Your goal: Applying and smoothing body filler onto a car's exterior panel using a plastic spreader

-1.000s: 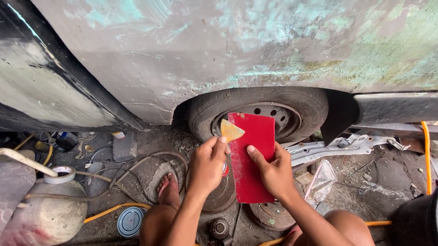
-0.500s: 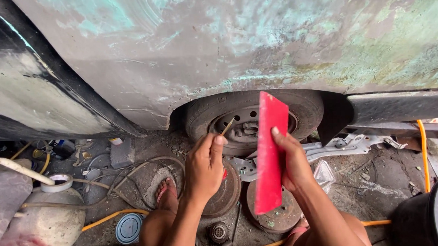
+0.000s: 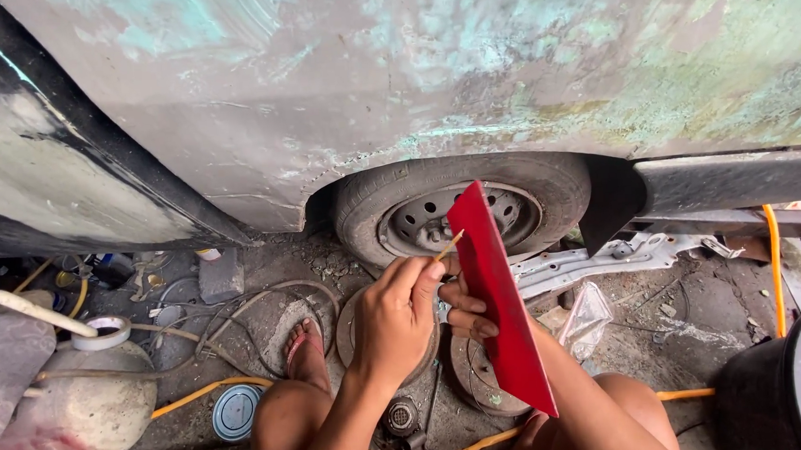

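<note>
Your right hand (image 3: pixel 466 314) is gripping the red board (image 3: pixel 498 302), now turned edge-on toward you where a second ago its face was showing; its long axis is running from your knee up toward the wheel (image 3: pixel 466 209). Your left hand (image 3: pixel 396 320) is pinching a thin yellow scraper (image 3: pixel 449 244) at its top edge. Filler work is pausing; the sanded car panel (image 3: pixel 430 71) is waiting beyond.

Glossy red plastic board (image 3: pixel 499 311); rough, weathered metal car panel (image 3: pixel 430 80); matt rubber tyre (image 3: pixel 471 181).

Soft daylight, sharp (edges bowed)
</note>
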